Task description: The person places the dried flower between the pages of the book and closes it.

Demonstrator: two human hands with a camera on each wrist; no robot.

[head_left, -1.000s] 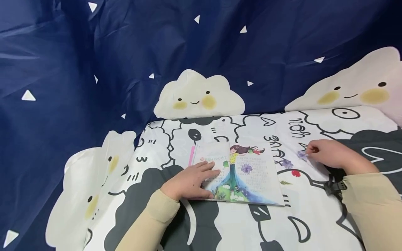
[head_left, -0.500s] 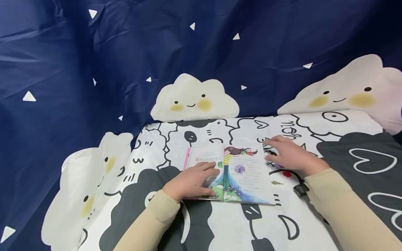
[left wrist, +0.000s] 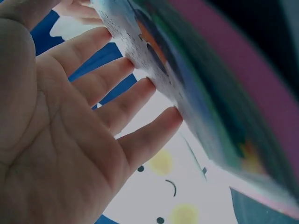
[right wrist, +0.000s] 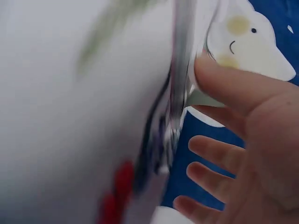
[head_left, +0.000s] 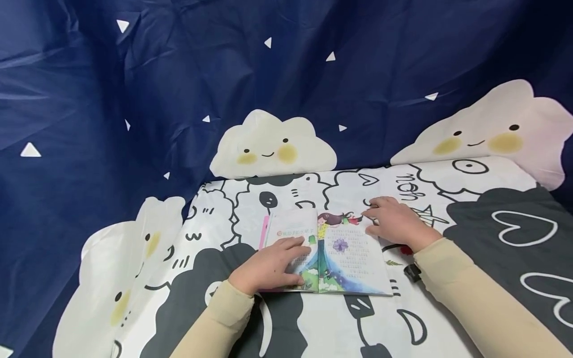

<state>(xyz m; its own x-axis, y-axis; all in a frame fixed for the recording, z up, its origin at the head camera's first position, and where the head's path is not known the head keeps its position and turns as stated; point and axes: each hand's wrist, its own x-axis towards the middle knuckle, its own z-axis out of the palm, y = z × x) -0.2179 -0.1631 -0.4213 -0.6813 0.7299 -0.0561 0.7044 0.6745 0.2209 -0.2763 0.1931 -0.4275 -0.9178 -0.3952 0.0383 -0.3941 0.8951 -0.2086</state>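
An open picture book (head_left: 358,268) lies on the bedding, with a purple flower (head_left: 340,244) on its right page. My left hand (head_left: 270,266) rests across the lower left page with fingers spread. In the left wrist view its straight fingertips (left wrist: 149,84) touch the paper. My right hand (head_left: 398,221) is over the book's upper right edge, fingers loosely extended. The right wrist view shows its thumb at the page edge and the index finger beside it, with a gap between them. A red flower (head_left: 406,249) is partly hidden by the right wrist; a green leaf (head_left: 394,262) lies nearby.
White bedding with black cartoon drawings (head_left: 331,323) spreads under the book. Cloud-shaped cushions (head_left: 273,149) line the dark blue curtain (head_left: 268,74) behind and at the left. A black strap piece (head_left: 413,272) hangs by the right sleeve.
My right hand has moved left from the loose purple flowers to the book's upper right edge, and its fingers have loosened. The left hand stays on the left page. The view has shifted slightly.
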